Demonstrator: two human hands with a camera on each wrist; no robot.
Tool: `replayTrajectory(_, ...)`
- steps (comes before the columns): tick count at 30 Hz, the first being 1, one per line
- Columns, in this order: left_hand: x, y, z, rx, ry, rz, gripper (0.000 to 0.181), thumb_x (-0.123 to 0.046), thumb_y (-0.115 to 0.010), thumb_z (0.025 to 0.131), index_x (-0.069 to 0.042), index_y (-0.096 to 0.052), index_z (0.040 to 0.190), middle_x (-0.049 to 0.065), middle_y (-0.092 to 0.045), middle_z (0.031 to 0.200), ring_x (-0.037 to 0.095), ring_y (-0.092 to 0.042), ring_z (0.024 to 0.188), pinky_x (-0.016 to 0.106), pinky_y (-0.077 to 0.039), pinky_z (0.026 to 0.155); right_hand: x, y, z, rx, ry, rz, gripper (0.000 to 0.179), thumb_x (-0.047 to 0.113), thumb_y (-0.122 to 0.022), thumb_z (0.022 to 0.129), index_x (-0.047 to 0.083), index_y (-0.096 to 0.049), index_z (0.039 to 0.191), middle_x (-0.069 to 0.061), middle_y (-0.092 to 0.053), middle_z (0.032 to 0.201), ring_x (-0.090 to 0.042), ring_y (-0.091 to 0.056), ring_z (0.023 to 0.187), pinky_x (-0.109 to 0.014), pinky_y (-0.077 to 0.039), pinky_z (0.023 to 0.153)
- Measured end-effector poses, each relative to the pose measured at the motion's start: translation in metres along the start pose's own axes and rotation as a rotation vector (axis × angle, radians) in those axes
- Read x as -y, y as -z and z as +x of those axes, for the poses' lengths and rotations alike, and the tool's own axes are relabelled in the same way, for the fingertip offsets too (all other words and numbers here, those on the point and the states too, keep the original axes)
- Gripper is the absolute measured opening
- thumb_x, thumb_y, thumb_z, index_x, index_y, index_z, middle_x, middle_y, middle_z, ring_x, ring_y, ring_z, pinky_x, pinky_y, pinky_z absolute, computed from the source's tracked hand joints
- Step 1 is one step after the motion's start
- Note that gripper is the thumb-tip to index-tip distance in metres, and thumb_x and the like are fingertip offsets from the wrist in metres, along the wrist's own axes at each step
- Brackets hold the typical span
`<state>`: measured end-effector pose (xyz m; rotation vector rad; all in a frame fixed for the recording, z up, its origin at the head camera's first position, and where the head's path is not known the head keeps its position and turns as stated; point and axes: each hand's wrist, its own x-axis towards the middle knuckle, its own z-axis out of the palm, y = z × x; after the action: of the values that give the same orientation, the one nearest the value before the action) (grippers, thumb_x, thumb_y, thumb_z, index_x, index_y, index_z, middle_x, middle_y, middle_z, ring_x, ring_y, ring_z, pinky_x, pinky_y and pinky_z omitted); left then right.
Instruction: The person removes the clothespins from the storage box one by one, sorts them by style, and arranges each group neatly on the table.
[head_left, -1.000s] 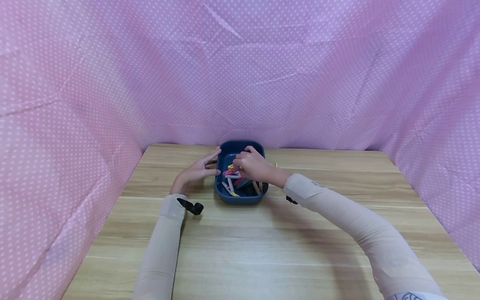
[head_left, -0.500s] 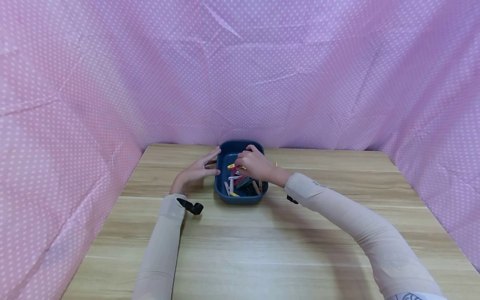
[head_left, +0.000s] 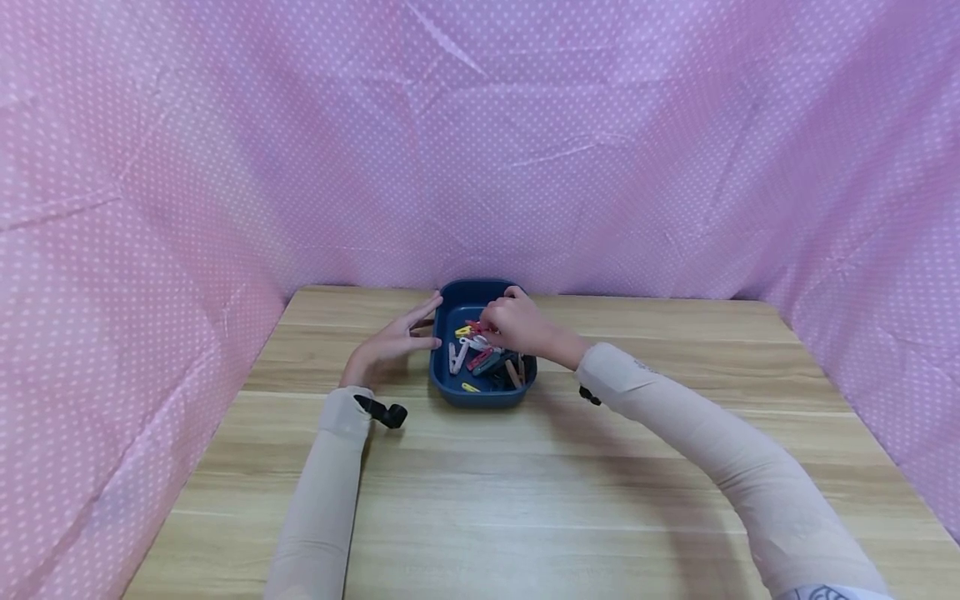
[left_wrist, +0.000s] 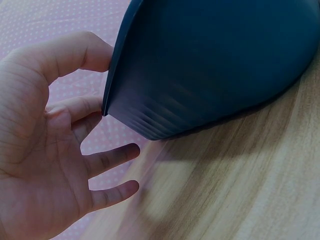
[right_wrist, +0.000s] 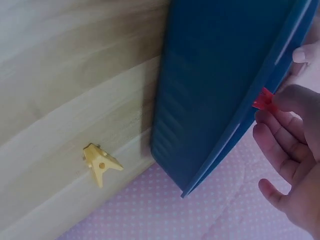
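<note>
A dark blue plastic bin (head_left: 483, 401) holds a jumble of clothespins. My left hand (head_left: 393, 340) is at its left side with fairly straight, spread fingers. In the left wrist view, the upper digits touch the bin's rim (left_wrist: 111, 75) while two others stand apart from the wall. Over the bin's right half, my right hand (head_left: 521, 325) pinches a red clothespin (right_wrist: 263, 99) between thumb and fingers, partly hidden by them. Below it lie a yellow clothespin (head_left: 463, 332), a white clothespin (head_left: 459, 357), a dark green clothespin (head_left: 489, 363) and several others.
On the wooden table (head_left: 480, 500), a yellow clothespin (right_wrist: 101, 164) lies beside the bin in the right wrist view. In the head view the right arm hides it. A pink dotted curtain (head_left: 480, 167) hangs around the table's back and sides.
My right hand has moved slightly right and away over the bin. Clothespins beneath it have shifted, and the white ones lie differently. The left hand has stayed in place.
</note>
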<state>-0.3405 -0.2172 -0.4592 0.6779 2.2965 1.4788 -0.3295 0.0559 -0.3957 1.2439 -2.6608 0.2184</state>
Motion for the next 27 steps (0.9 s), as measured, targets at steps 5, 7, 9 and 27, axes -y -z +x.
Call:
replayTrajectory(5, -0.002, 0.001, -0.001, -0.002, 0.011, 0.009, 0.085, -0.019, -0.066, 0.099, -0.023, -0.013, 0.165, -0.009, -0.001, 0.173, 0.036, -0.027, 0.155, 0.056, -0.027, 0.124, -0.006, 0.004, -0.006, -0.006, 0.015, 0.014, 0.005, 0.014, -0.077, 0.089, 0.009, -0.075, 0.09, -0.003, -0.076, 0.089, -0.02, -0.069, 0.087, -0.054, -0.042, 0.107)
replayTrajectory(7, -0.002, 0.002, -0.001, -0.002, 0.005, 0.01, 0.085, -0.019, -0.065, 0.099, -0.021, -0.013, 0.166, -0.007, -0.001, 0.174, 0.037, -0.026, 0.155, 0.057, -0.027, 0.124, -0.009, 0.003, -0.009, -0.017, 0.022, 0.006, 0.004, 0.013, -0.076, 0.088, 0.009, -0.075, 0.089, -0.003, -0.076, 0.088, -0.019, -0.069, 0.085, -0.054, -0.043, 0.106)
replayTrajectory(9, -0.001, 0.002, -0.001, -0.003, 0.001, 0.014, 0.085, -0.018, -0.065, 0.099, -0.02, -0.012, 0.166, -0.005, -0.001, 0.174, 0.038, -0.026, 0.155, 0.058, -0.026, 0.124, -0.013, 0.001, -0.012, -0.026, 0.022, -0.006, 0.005, 0.014, -0.076, 0.088, 0.01, -0.074, 0.086, -0.002, -0.075, 0.083, -0.017, -0.068, 0.081, -0.053, -0.043, 0.104)
replayTrajectory(27, -0.002, -0.001, -0.003, -0.008, 0.004, 0.026, 0.084, -0.019, -0.066, 0.099, -0.021, -0.013, 0.165, -0.01, 0.0, 0.173, 0.035, -0.025, 0.156, 0.058, -0.023, 0.126, -0.02, -0.002, -0.024, -0.144, 0.103, -0.036, 0.004, 0.007, -0.077, 0.088, 0.008, -0.075, 0.092, -0.007, -0.075, 0.093, -0.023, -0.069, 0.092, -0.056, -0.048, 0.104)
